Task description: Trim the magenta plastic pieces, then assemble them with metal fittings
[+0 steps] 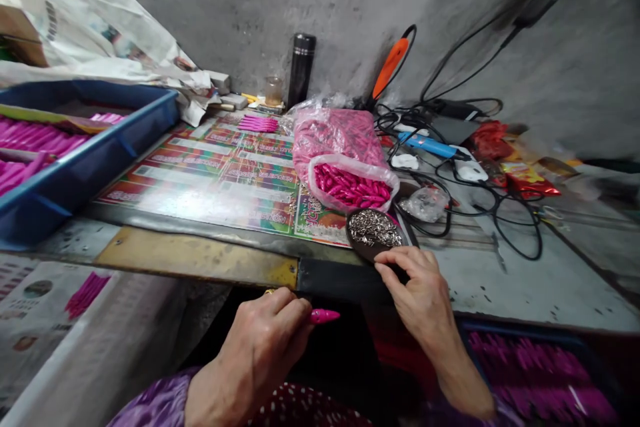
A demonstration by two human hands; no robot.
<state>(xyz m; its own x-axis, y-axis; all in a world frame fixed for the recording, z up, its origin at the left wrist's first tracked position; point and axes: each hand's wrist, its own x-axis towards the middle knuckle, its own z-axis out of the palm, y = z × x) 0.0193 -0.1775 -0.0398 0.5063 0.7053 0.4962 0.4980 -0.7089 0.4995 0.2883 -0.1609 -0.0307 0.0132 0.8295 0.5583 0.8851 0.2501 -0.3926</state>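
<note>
My left hand [263,337] is closed around a pink pen-like piece [324,316], whose pointed end sticks out to the right; the rest is hidden in the fist. My right hand [417,287] is at the front edge of a dark round dish [357,248] full of small silver metal parts [375,227]. Its thumb and index fingertips are close together by the rim. Whether a small part is between them cannot be made out. Just behind the dish, an open plastic bag [313,177] holds many short pink pieces [353,187].
A blue tray [95,173] of pink pieces stands on the left. A black flask [301,70] stands by the wall. Tangled black cables [445,213] and a blue tool [433,145] lie to the right. Below the table's right edge is another tray of pink pieces [545,373].
</note>
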